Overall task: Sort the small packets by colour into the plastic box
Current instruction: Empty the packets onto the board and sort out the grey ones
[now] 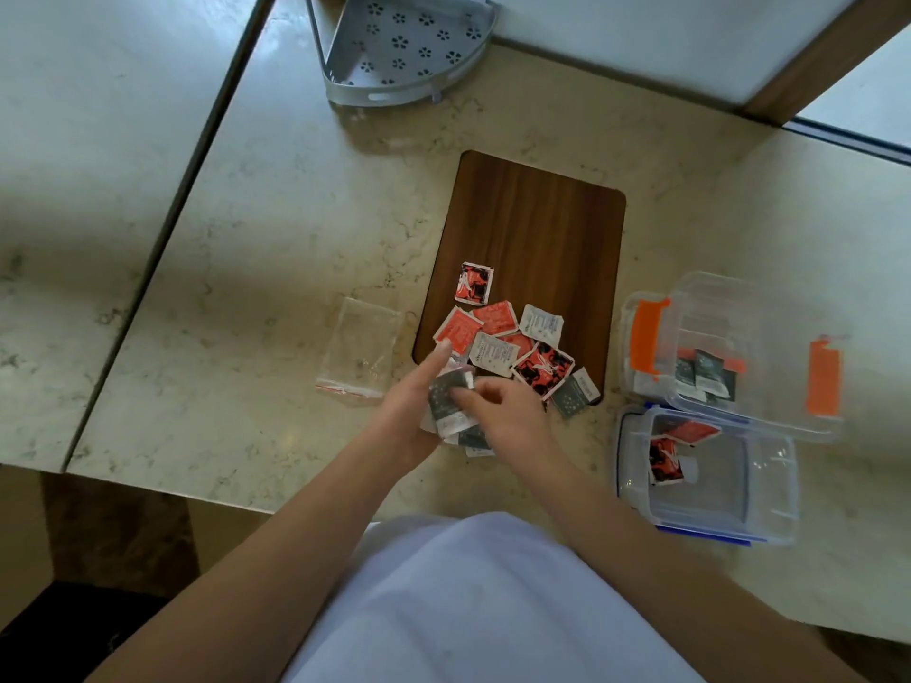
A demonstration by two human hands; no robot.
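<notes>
Landmark: the wooden board (532, 229) lies on the table (296, 214); every place below is given from it.
Empty zip bag (360, 352): flat on the table, just left of the board's near left corner.
Left hand (414, 411): at the board's near left corner, forefinger stretched out onto a red packet, the other fingers curled round a small stack of dark grey packets (446, 399).
Right hand (508, 416): just right of the left hand, near the board's front edge, fingertips pinching the top of the same dark stack.
Loose packets (512, 347): red, white-backed and one dark, heaped on the board's near end and spilling over its front edge.
Orange-clip box (729, 357): right of the board, already holding a few dark packets.
Blue-clip box (710, 475): right of the board and nearer the person, holding red packets.
Step in hand: apparently gathering the dark ones out of the heap, with sorting partly done.
Next move: likely carrying the dark stack rightward to the orange-clip box, gripping firmly so that none slips, then returning for the reds.
</notes>
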